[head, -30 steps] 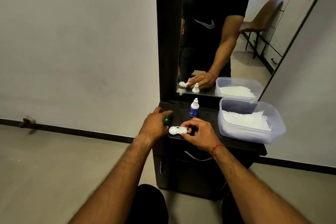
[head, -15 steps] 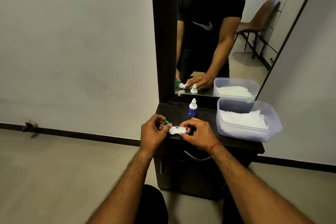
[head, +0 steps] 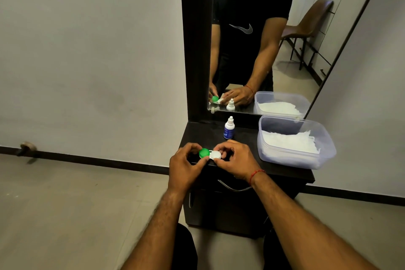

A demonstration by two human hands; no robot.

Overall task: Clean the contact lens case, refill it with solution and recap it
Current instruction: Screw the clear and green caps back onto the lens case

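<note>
On my feed both hands meet just below centre of the frame, over the front-left part of the dark cabinet top [head: 206,133]. The contact lens case [head: 212,155] sits between them, lying flat, long axis running left-right in the pic. The left hand [head: 186,166] has thumb and curled fingers pinching the green cap [head: 204,153], which sits on the case's left well; the thumb tip is at the cap's lower edge and the fingers wrap over the top. The right hand [head: 235,163] pinches the case's white right end [head: 216,155], thumb below, fingers curled above. Can't tell whether that white end is capped or open, or whether the case rests on the cabinet or is held just off it. A red thread [head: 256,174] circles the right wrist. Above the hands, approx. centre frame, the solution bottle [head: 229,128] stands upright near the back of the cabinet, white nozzle cap on, blue label, apart from both hands. To the right of it is a clear plastic tub [head: 328,153] with white tissues [head: 289,141] inside, lid off. The mirror [head: 306,68] fills the upper centre-right and repeats the hands, bottle and tub in reflection. A curved drawer handle [head: 232,188] shows below the right hand, on the cabinet front.
</note>
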